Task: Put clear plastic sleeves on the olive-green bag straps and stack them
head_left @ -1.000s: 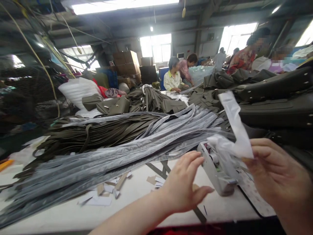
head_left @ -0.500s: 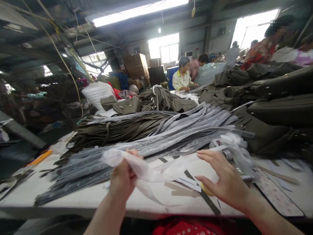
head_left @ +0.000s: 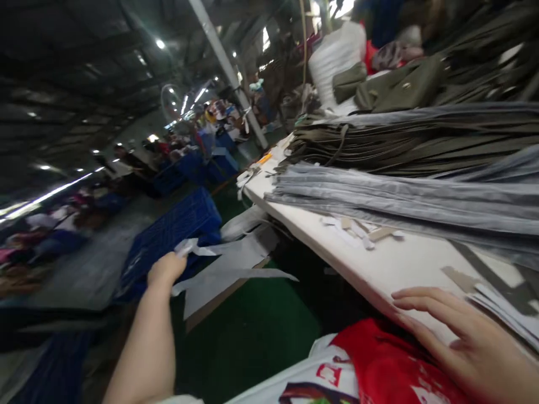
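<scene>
White film (head_left: 197, 247) hangs from the left hand (head_left: 167, 268) (garment print (head_left: 329, 375) unreadable)

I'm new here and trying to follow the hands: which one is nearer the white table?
The right hand: it is over the near edge of the white table. The left hand is off to the left, away from the table, holding white material.

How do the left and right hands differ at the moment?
The left hand is closed on white film; the right hand is open, with nothing visible in it. The left hand is beyond the table; the right hand is at its near edge. Both are bare.
</scene>
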`<state>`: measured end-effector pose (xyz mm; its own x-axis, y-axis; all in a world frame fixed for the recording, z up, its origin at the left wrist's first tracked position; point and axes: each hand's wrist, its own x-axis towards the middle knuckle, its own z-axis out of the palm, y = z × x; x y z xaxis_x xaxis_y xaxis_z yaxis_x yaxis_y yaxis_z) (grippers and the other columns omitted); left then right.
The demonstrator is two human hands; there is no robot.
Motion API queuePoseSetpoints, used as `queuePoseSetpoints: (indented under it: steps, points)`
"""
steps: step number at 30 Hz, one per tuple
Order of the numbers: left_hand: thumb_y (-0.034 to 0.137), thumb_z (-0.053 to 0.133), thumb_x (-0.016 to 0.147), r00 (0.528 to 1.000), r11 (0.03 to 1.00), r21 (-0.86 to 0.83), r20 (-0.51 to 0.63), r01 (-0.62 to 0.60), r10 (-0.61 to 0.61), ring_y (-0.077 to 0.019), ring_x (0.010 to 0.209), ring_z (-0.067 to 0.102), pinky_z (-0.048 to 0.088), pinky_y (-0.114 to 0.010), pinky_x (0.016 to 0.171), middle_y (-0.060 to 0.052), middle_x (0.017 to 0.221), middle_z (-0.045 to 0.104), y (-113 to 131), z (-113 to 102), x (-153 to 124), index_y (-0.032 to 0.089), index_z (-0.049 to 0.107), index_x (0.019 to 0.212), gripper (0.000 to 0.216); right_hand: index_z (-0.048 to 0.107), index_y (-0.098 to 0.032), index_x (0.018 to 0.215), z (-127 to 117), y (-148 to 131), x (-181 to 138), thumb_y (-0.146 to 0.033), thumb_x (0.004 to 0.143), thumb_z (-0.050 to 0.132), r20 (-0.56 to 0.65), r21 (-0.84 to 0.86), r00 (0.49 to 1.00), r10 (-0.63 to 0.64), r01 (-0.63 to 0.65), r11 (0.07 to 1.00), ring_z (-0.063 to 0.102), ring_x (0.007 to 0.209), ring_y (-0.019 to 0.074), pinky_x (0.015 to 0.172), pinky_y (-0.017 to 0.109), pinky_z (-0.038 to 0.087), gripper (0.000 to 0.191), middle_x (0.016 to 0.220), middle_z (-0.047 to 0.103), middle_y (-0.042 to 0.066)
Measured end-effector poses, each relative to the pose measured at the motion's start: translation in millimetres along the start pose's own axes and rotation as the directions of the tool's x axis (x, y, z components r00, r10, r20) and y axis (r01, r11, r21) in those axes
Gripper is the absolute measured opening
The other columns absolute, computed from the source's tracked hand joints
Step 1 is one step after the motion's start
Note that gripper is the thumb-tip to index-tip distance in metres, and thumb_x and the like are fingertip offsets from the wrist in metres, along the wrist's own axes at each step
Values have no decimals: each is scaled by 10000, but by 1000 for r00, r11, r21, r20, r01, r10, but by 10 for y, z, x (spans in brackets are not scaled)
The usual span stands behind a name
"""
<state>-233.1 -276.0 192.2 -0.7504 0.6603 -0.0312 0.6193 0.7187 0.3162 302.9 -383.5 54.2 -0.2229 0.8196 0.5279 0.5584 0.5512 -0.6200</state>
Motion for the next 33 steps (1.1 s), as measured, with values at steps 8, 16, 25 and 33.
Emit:
queuePoseSetpoints:
  steps: [8,16,25,33]
  points:
    - [649,607,771,737,886,-462,583,-46,342,-81,476,363,275,-210,502,42,552,424,325,1673,-888,192,437,625,509,716,-230,936,671,88,219,-425,943,513,608,209,782,135,-322,924,683,902,215,841,332,540,282,982,734,71]
    - [852,172,808,191,685,-650,756,330,626,-75,446,346,209,-217,406,-46,653,563,1063,2408,-2013,165,529,716,780,726,-209,941,954,108,169,-392,897,550,655,208,693,300,-547,811,683,844,219,823,361,527,258,972,751,64]
    - [595,454,893,390,659,-752,610,10,690,-106,587,400,309,-236,542,20,673,486,1062,2592,-2388,180,527,787,434,681,-180,990,1009,353,57,-350,782,649,386,397,729,565,-684,612,676,792,222,756,372,553,270,891,733,70]
    - [454,467,952,447,552,-752,380,-359,810,-170,785,502,384,-302,771,-13,783,544,1056,2518,-2515,204,496,786,302,705,-174,961,840,355,75,-377,697,729,408,595,736,539,-663,455,681,890,265,887,432,527,334,913,748,65]
